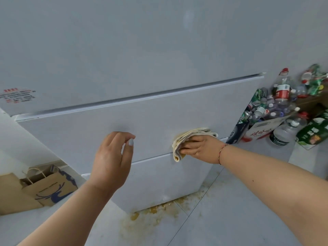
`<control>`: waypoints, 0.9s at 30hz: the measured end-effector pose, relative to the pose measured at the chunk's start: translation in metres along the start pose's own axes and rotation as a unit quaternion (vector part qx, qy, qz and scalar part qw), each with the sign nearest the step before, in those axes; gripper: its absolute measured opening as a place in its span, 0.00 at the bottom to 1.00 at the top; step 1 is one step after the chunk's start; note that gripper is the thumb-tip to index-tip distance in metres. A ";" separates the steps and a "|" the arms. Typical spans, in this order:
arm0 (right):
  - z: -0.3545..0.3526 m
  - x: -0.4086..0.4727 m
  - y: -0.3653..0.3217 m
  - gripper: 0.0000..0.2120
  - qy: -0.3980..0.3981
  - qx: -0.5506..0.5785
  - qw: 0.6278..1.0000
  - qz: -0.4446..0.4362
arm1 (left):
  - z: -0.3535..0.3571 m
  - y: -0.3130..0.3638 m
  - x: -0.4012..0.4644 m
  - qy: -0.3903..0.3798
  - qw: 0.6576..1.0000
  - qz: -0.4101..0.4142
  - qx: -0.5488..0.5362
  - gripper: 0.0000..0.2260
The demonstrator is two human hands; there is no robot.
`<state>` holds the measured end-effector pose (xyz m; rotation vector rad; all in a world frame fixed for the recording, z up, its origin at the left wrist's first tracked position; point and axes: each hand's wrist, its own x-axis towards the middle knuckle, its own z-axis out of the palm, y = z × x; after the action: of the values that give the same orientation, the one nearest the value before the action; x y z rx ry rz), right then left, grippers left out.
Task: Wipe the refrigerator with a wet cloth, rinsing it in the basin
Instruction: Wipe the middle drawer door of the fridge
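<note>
Paper bag [49,185]: standing on the floor, far left. Left hand [111,160]: hovering before the refrigerator [142,68], fingers loosely curled, holding nothing. Right hand [200,148]: pressing the folded cloth [186,141] against the middle drawer front. Bottle pile [284,103]: lying at right. Step: wiping. Next likely calling for rinsing; basin not showing.
</note>
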<state>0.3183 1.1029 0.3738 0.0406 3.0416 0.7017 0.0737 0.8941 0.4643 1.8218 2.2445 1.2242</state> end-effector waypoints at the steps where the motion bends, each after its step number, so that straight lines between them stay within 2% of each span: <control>1: 0.003 -0.014 0.008 0.20 -0.009 -0.011 1.000 0.004 | 0.008 0.004 0.003 -0.002 1.000 0.006 -0.005 0.17; 4: 0.013 -0.052 0.024 0.16 -0.025 -0.033 0.998 0.038 | 0.026 0.014 0.008 -0.009 1.000 0.018 -0.018 0.18; 6: 0.015 -0.071 0.029 0.14 -0.037 -0.032 0.993 0.104 | 0.036 0.020 0.010 -0.014 0.999 0.024 -0.022 0.18; 8: 0.024 -0.090 0.029 0.14 -0.012 -0.009 0.983 0.185 | 0.045 0.024 0.011 -0.019 0.999 0.032 -0.027 0.17; 11: 0.042 -0.116 0.024 0.16 -0.013 0.058 0.947 0.315 | 0.055 0.026 0.012 -0.029 0.999 0.033 -0.027 0.17; 12: 0.046 -0.121 0.022 0.17 -0.032 0.103 0.916 0.385 | 0.056 0.025 0.011 -0.033 0.999 0.027 -0.030 0.17; 13: 0.048 -0.126 0.020 0.18 -0.033 0.167 0.863 0.475 | 0.058 0.026 0.010 -0.037 0.999 0.020 -0.034 0.18; 14: 0.047 -0.128 0.018 0.17 -0.006 0.259 0.766 0.589 | 0.059 0.027 0.009 -0.041 0.998 0.014 -0.038 0.18; 15: 0.043 -0.129 0.016 0.14 0.034 0.341 0.634 0.693 | 0.060 0.027 0.008 -0.045 0.998 0.008 -0.042 0.18; 16: 0.037 -0.130 0.013 0.11 0.078 0.412 0.501 0.757 | 0.061 0.027 0.006 -0.050 0.998 0.004 -0.044 0.18; 17: 0.035 -0.129 0.010 0.09 0.137 0.481 0.378 0.779 | 0.062 0.026 0.004 -0.055 0.998 0.002 -0.043 0.18; 18: 0.034 -0.125 0.007 0.10 0.180 0.521 0.303 0.778 | 0.063 0.026 0.002 -0.061 0.997 -0.001 -0.043 0.18; 21: 0.023 -0.097 -0.003 0.20 0.267 0.589 0.170 0.744 | 0.063 0.025 -0.004 -0.079 0.996 -0.011 -0.047 0.18; 23: 0.015 -0.067 -0.004 0.21 0.303 0.631 0.090 0.709 | 0.061 0.024 -0.007 -0.080 0.995 -0.021 -0.049 0.18; 24: 0.012 -0.051 -0.005 0.19 0.307 0.642 0.074 0.699 | 0.058 0.023 -0.008 -0.079 0.995 -0.029 -0.052 0.18; 26: 0.003 -0.018 -0.010 0.10 0.290 0.655 0.069 0.694 | 0.051 0.018 -0.012 -0.076 0.994 -0.050 -0.054 0.17; 27: -0.002 -0.003 -0.014 0.09 0.294 0.657 0.054 0.692 | 0.047 0.014 -0.015 -0.075 0.994 -0.060 -0.052 0.16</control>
<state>0.3210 1.0894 0.3698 -1.5219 -0.4807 1.5265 0.1117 0.9079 0.4327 1.6570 2.1324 1.1211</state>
